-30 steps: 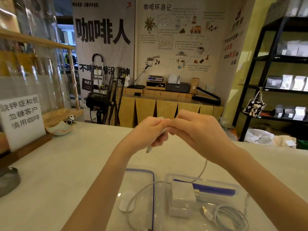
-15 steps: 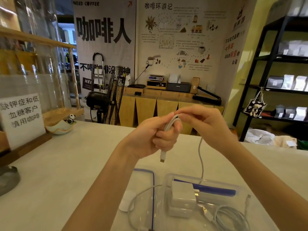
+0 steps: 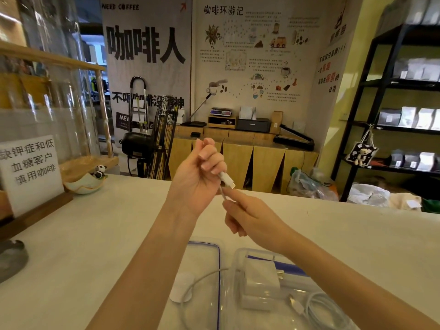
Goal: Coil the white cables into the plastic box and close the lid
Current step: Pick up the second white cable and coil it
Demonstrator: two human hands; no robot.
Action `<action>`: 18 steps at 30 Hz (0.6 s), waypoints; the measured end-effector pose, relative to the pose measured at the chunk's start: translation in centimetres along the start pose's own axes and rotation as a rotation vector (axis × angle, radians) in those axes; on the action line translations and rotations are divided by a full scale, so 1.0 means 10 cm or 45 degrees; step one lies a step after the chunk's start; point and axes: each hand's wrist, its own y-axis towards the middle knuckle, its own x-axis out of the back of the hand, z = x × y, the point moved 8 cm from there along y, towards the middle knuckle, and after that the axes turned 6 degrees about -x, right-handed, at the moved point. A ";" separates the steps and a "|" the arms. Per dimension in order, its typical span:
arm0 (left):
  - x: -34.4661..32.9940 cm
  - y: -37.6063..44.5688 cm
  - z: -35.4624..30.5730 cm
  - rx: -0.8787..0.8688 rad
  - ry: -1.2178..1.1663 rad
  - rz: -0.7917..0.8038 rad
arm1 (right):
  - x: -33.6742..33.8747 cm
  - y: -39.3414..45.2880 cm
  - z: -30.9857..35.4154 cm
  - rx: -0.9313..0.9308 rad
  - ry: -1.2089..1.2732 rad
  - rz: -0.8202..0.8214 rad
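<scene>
My left hand (image 3: 200, 172) is raised above the counter with its fingers curled round a white cable, whose plug (image 3: 227, 179) sticks out to the right. Just below it, my right hand (image 3: 247, 215) pinches the same cable under the plug. The clear plastic box (image 3: 240, 258) sits near the front edge, partly behind my right forearm. Inside it lie white chargers (image 3: 259, 284) and a coiled white cable (image 3: 323, 308). The clear lid (image 3: 202, 246) with a blue seal lies flat to the left of the box. A round white puck (image 3: 182, 288) with its cable rests on the lid.
A framed sign (image 3: 31, 167) and a small bowl with a panda figure (image 3: 90, 179) stand on the white counter (image 3: 95, 234) at the left. A dark round object (image 3: 12, 260) sits at the left edge. Shelves and a wooden cabinet stand beyond the counter.
My left hand has turned, so the plug now points right instead of down. My right hand has dropped from above the left hand to below it, along the cable.
</scene>
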 end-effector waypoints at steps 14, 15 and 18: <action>-0.10 -0.07 -0.25 -0.515 1.769 -0.011 | 0.12 -0.16 0.49 0.225 -0.830 -0.110; -0.11 -0.08 -0.25 -0.561 1.930 -0.011 | 0.16 -0.13 0.56 0.290 -0.927 -0.171; -0.07 -0.08 -0.20 -0.541 2.247 0.007 | 0.25 -0.06 0.69 0.551 -1.153 -0.314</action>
